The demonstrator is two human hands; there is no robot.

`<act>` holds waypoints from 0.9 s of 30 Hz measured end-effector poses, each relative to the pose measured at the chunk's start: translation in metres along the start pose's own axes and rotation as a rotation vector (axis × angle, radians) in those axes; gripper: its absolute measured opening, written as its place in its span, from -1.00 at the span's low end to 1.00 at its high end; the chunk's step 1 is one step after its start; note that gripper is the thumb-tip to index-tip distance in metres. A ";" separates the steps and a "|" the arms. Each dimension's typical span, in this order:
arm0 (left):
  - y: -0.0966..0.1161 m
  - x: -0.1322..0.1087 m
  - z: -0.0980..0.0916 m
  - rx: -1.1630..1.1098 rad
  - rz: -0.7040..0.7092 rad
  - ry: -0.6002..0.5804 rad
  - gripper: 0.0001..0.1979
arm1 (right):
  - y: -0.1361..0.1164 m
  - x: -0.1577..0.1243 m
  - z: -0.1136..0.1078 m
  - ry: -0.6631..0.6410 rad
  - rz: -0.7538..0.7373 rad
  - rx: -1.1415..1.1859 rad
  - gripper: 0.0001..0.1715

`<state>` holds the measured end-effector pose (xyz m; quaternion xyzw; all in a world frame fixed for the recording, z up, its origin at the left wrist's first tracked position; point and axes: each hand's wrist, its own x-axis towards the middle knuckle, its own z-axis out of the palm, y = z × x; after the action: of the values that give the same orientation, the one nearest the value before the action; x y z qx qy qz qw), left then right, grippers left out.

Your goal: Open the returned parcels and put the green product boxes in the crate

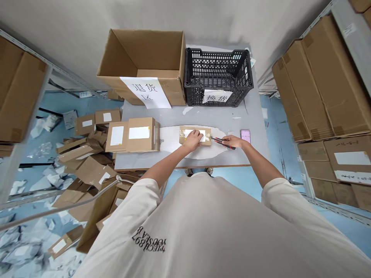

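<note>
A small cardboard box [182, 138] with clear tape and a white label lies on a white sheet [169, 144] on the table. My left hand [193, 140] rests over the top of this box, fingers bent and pressed against it. To the right, my right hand [232, 141] grips red-and-black scissors [223, 143], their tip pointing left at the box's right end. Whether the tip touches the cardboard cannot be made out. Left of the sheet stand larger cardboard boxes [139, 144] with white labels.
A big open carton [162, 90] and a black plastic crate [218, 82], both with paper signs, stand along the table's [171, 112] back. A phone [245, 136] lies at the right. Piled cartons [94, 164] cover the floor at left; stacked cartons [324, 85] fill the right shelf.
</note>
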<state>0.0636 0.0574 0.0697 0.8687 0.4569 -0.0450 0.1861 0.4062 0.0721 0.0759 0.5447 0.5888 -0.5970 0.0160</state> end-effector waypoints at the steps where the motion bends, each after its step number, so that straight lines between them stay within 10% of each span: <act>1: 0.000 0.000 -0.001 0.001 -0.004 -0.001 -0.49 | 0.001 -0.005 0.004 -0.018 0.008 0.020 -0.44; 12: 0.001 0.003 -0.020 -0.094 -0.104 0.069 -0.41 | -0.003 -0.035 0.013 0.235 0.021 0.320 -0.36; 27: -0.002 0.020 -0.006 -0.122 -0.232 0.097 -0.36 | -0.009 -0.030 0.033 0.426 -0.221 -0.483 -0.51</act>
<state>0.0726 0.0765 0.0697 0.7982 0.5646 0.0036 0.2099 0.3913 0.0323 0.0930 0.5704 0.7589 -0.3113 -0.0434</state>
